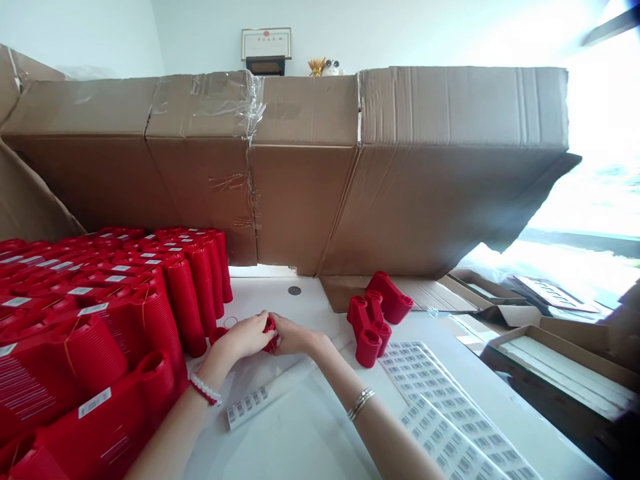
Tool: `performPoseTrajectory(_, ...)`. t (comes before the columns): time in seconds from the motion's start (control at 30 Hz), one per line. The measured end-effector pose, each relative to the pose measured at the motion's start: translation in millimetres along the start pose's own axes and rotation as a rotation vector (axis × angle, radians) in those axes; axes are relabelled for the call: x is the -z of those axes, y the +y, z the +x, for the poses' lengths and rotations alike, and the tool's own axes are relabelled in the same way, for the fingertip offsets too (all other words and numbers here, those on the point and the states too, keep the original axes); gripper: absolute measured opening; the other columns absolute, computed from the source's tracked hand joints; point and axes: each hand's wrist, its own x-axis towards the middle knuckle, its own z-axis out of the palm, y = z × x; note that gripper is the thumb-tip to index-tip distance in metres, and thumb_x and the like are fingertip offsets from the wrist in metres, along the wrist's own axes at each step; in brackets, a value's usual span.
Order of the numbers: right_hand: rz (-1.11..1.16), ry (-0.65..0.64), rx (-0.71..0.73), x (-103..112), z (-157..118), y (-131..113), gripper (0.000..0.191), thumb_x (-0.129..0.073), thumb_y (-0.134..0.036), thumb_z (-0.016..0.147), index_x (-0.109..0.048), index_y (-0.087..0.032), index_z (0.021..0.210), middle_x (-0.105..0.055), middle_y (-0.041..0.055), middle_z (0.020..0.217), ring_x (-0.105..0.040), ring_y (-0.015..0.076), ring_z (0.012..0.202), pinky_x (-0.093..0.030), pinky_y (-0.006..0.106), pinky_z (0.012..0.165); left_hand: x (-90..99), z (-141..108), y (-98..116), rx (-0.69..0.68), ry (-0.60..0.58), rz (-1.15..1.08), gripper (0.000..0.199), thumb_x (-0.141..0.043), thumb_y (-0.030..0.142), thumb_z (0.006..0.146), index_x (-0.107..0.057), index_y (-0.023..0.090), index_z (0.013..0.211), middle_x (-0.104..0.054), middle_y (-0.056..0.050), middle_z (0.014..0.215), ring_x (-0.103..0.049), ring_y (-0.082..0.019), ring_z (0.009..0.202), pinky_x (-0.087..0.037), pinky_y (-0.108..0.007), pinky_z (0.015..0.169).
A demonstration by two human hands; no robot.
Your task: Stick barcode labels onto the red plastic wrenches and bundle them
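Note:
My left hand point(245, 337) and my right hand point(289, 335) meet over the white table, both closed round a small red plastic part point(271, 333). Much of that part is hidden by my fingers. Just below my hands lies a narrow strip of barcode labels point(249, 405). To the right, several loose red parts point(367, 343) with round tube ends lie together. Beside them, sheets of barcode labels point(430, 380) spread towards the front edge. Tall nested stacks of red parts point(150, 320), many with white labels, fill the left side.
A large folded cardboard wall point(300, 193) leans across the back. Open cardboard boxes point(565, 373) holding white stacks stand at the right. A framed certificate point(266, 44) hangs on the wall behind.

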Motion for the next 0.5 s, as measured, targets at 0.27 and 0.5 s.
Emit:
performPoseTrajectory(0.27,0.001,0.018,-0.025,-4.0,-1.3,-2.3,0.038,-0.066,-0.034,0.099,-0.059,-0.017,0.132,-0.063,0.0107,0.128,-0.067,0.0243,0.105,-0.059,0.044,0.087,0.5,-2.2,-2.1,-0.012,-0.008,-0.017,0.034,-0.062,0.039,0.099,-0.063,0.018,0.126,-0.066,-0.01,0.125,-0.067,-0.023,0.106,-0.058,-0.046,0.093)
performPoseTrajectory(0.5,0.019,-0.009,-0.005,-2.6,-5.9,-5.7,0.039,-0.067,-0.034,0.098,-0.059,-0.018,0.133,-0.063,0.0108,0.129,-0.066,0.0248,0.107,-0.059,0.045,0.089,-5.4,-0.1,-3.9,-0.009,0.041,-0.006,0.031,-0.062,0.039,0.099,-0.064,0.017,0.121,-0.069,-0.009,0.119,-0.069,-0.021,0.099,-0.059,-0.042,0.087)
